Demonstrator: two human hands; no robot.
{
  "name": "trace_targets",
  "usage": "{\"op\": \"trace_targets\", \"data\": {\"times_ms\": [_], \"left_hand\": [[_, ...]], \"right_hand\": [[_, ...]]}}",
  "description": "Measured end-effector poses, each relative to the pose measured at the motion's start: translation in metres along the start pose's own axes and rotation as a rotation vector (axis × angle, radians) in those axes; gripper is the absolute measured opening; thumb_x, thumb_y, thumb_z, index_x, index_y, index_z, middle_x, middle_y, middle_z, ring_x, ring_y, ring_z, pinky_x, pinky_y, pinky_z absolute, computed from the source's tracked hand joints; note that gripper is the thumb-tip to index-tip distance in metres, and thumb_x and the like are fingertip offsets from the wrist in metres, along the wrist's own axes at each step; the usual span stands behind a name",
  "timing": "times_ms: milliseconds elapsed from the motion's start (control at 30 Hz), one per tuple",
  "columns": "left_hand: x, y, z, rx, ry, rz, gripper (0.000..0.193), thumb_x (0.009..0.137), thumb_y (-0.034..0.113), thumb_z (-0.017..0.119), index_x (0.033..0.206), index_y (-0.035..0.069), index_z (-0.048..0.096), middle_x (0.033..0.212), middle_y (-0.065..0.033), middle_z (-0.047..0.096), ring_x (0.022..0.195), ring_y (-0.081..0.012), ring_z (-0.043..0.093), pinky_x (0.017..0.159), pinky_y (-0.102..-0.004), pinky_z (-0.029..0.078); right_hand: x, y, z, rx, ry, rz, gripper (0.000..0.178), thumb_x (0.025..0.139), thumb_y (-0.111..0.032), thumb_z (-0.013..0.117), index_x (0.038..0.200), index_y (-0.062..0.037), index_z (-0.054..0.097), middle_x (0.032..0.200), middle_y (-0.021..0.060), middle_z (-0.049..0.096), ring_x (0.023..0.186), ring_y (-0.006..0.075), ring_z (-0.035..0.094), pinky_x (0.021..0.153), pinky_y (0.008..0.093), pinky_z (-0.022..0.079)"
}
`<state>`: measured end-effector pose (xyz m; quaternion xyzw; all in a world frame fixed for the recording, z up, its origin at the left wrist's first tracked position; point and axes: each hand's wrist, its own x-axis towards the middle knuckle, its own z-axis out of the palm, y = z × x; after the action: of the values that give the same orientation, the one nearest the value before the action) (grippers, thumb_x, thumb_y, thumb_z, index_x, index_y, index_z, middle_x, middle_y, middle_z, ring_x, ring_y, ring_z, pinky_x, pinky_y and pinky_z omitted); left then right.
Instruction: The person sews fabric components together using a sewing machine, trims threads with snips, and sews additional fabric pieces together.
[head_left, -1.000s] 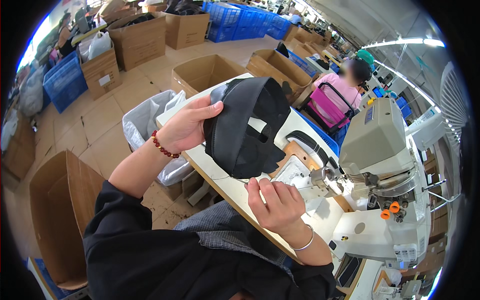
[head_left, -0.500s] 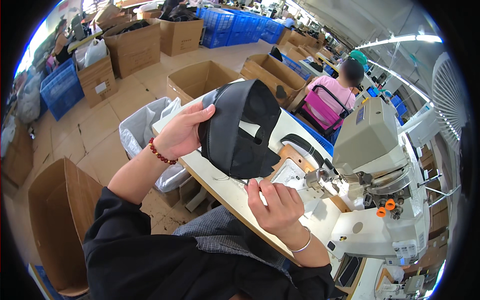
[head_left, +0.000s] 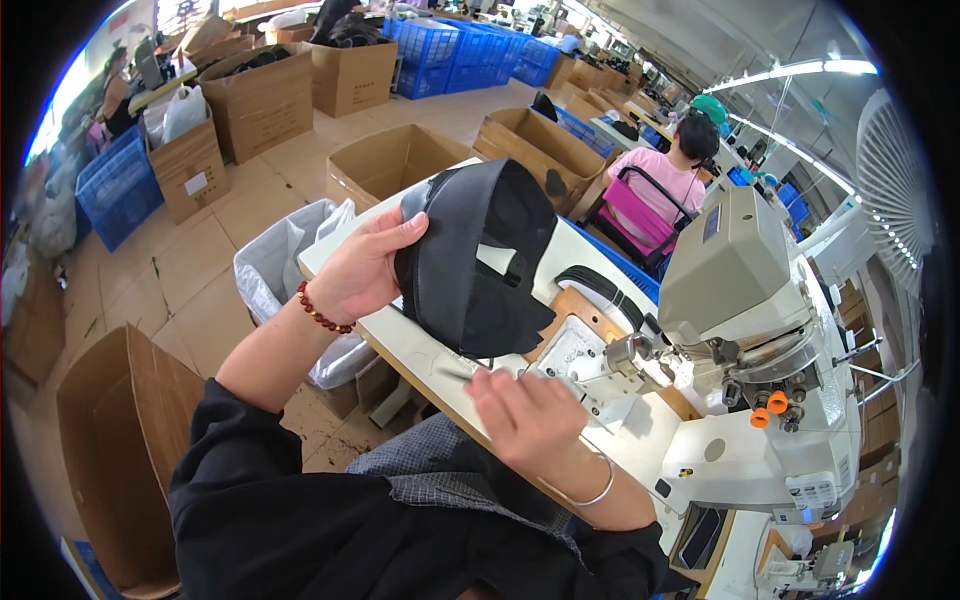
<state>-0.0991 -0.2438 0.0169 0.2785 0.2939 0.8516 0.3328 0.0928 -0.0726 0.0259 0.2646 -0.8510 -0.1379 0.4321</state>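
My left hand [head_left: 375, 262] grips the left edge of a black sewn piece [head_left: 448, 265], thumb on its front. The piece is curved like a mask, with a smooth panel, a seam and cut-outs, and is held up above the white sewing table [head_left: 425, 350]. Below it, apart from its lower edge, is my right hand [head_left: 530, 425], blurred by motion with its fingers curled. A slim dark tool [head_left: 455, 375] sticks out from those fingers; its exact kind is too smeared to tell. The sewing machine [head_left: 725, 270] stands to the right, its needle area [head_left: 640, 360] beside my right hand.
A coil of black trim [head_left: 600, 290] lies on the table behind the machine bed. White-lined bin [head_left: 275, 260] and open cardboard box [head_left: 130, 450] stand at left. Farther off are more boxes [head_left: 400, 165], blue crates [head_left: 425, 50] and a seated person in pink [head_left: 660, 175].
My right hand has moved down and slightly left, away from the lower edge of the black piece, where it was pinching near loose threads. My left hand still holds the piece almost unmoved.
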Motion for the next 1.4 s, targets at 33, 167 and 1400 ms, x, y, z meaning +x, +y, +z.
{"op": "trace_targets", "data": {"times_ms": [33, 167, 1400], "left_hand": [[0.001, 0.001, -0.001, -0.001, -0.003, -0.003, 0.035, 0.101, 0.015, 0.055, 0.132, 0.001, 0.051, 0.123, -0.0057, 0.064, 0.110, -0.0134, 0.063, 0.095, -0.0328, 0.051], [0.020, 0.013, -0.009, 0.182, 0.089, 0.110, 0.038, 0.099, 0.011, 0.057, 0.134, -0.001, 0.050, 0.124, -0.0068, 0.064, 0.110, -0.0141, 0.062, 0.096, -0.0318, 0.050], [0.078, -0.093, -0.056, 2.104, -0.226, -0.338, 0.044, 0.067, 0.022, 0.085, 0.098, 0.008, 0.057, 0.104, -0.0131, 0.057, 0.109, -0.0340, 0.053, 0.089, -0.0415, 0.044]], "right_hand": [[-0.005, -0.005, 0.000, -0.003, -0.002, 0.003, 0.010, 0.076, -0.009, 0.065, 0.086, -0.0087, 0.063, 0.077, -0.0013, 0.054, 0.055, 0.0090, 0.048, 0.047, 0.0233, 0.034], [-0.030, -0.021, 0.001, 0.255, -0.287, 0.042, 0.011, 0.077, -0.016, 0.066, 0.084, -0.0094, 0.059, 0.081, 0.0008, 0.056, 0.061, 0.0104, 0.055, 0.048, 0.0261, 0.039], [-0.329, -0.007, -0.115, -0.232, -0.230, 1.571, 0.021, 0.096, -0.016, 0.056, 0.105, 0.0015, 0.061, 0.091, 0.0140, 0.061, 0.082, 0.0273, 0.060, 0.074, 0.0346, 0.048]]}}
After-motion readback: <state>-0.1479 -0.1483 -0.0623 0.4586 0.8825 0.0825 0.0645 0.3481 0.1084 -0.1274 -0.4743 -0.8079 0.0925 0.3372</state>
